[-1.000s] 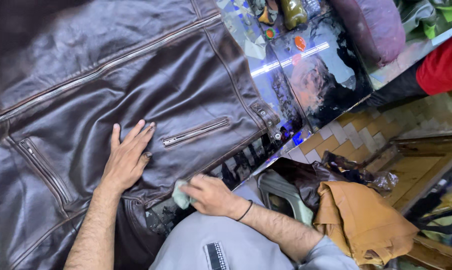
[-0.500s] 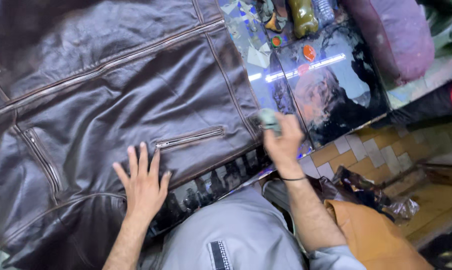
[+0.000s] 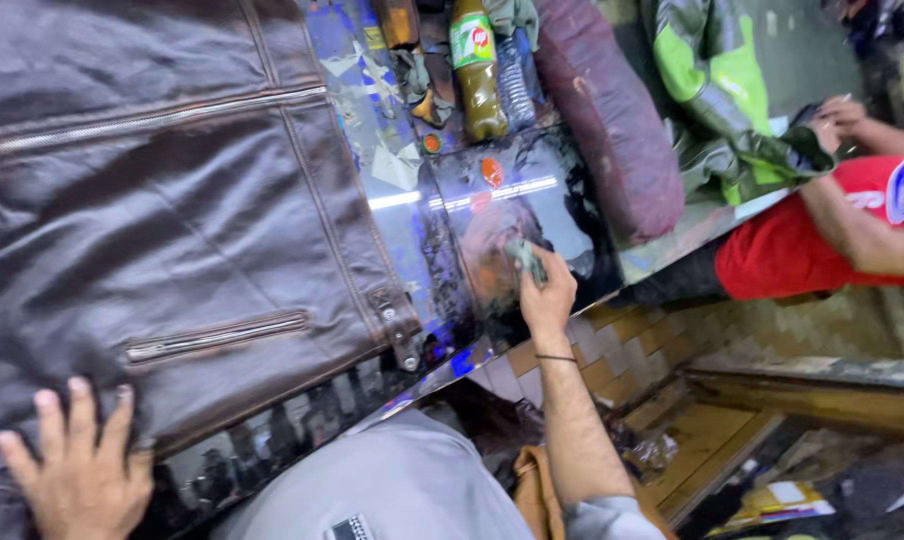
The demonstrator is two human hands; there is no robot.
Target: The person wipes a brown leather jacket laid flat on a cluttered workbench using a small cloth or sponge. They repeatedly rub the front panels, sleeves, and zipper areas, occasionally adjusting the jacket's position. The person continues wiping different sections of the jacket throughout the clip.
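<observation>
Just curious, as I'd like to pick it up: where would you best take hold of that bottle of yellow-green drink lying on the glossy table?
Probably around the bottle's middle, below the label. It lies flat on the table, cap pointing away, so reach from above and close fingers across its round body. A darker bottle lies tight on its right, so that side is cramped.

The dark brown leather jacket (image 3: pixel 172 220) looks creased and softly glossy with dull metal zips, the glass-topped table (image 3: pixel 532 200) is mirror-smooth, the small greyish cloth pad (image 3: pixel 524 258) seems matt, and the clear plastic bottle (image 3: pixel 476 70) shines.
</observation>
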